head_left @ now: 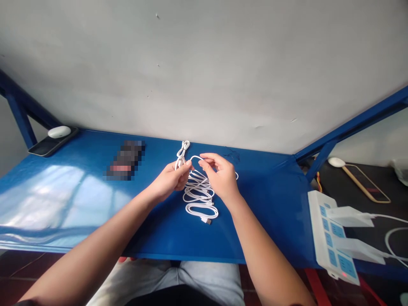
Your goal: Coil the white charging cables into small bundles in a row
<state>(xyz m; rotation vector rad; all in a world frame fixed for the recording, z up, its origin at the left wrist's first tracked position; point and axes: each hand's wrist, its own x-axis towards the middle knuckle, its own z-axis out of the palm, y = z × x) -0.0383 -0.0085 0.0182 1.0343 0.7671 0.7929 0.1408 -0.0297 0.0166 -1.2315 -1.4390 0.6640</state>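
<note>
Blue steel-framed tabletop [255,221] set against a grey plaster wall [204,63]. At its right edge, your white power strip [330,250] with blue panels carries two white plug adapters [349,216]. Far left on the tabletop: a dark smartphone [44,148] beneath a white oval puck [59,131]. A pixelated object [126,160] nearby cannot be identified. Your white USB cable [199,196] lies in loose coils mid-tabletop, its upper part lifted by your hands. Left hand [168,178]: fingers [187,165] together, clamped on the cable just below a small twisted loop. Right hand [221,176]: fingers [207,158] clamped on a raised bend, apparently of the same cable. The USB-A plug [206,220] rests on the tabletop at the coil's near end.
</note>
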